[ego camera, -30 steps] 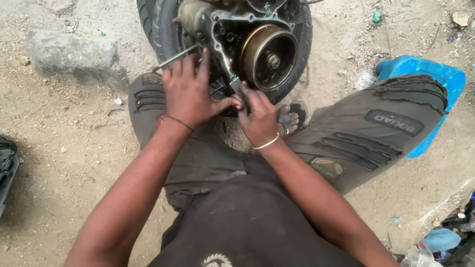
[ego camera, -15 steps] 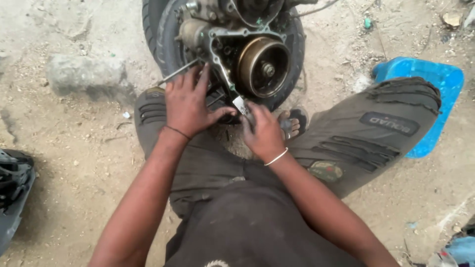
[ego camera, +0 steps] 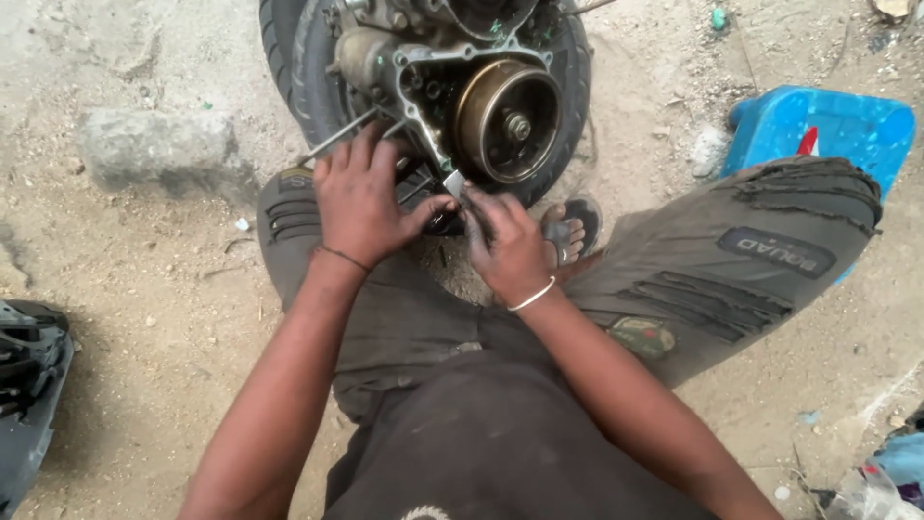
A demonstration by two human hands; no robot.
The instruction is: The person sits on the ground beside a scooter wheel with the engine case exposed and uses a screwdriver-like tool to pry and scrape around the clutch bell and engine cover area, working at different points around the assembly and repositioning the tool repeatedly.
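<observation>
Stone (ego camera: 154,144) on the sandy ground at far left, then left hand (ego camera: 361,197) curled around a thin metal rod (ego camera: 337,138) by the tyre (ego camera: 298,67), right hand (ego camera: 510,246) pinching a small metal piece (ego camera: 453,182) below the rotor (ego camera: 507,120), blue stool (ego camera: 847,120) at right.

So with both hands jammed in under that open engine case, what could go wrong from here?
1. The small metal piece pinched between the left hand and right hand could slip into the sandy ground and be hard to find.
2. Fingers sit close to the brass-coloured rotor and the case's edges; a slip could scrape or pinch them.
3. Grit could get into the open engine case.
</observation>
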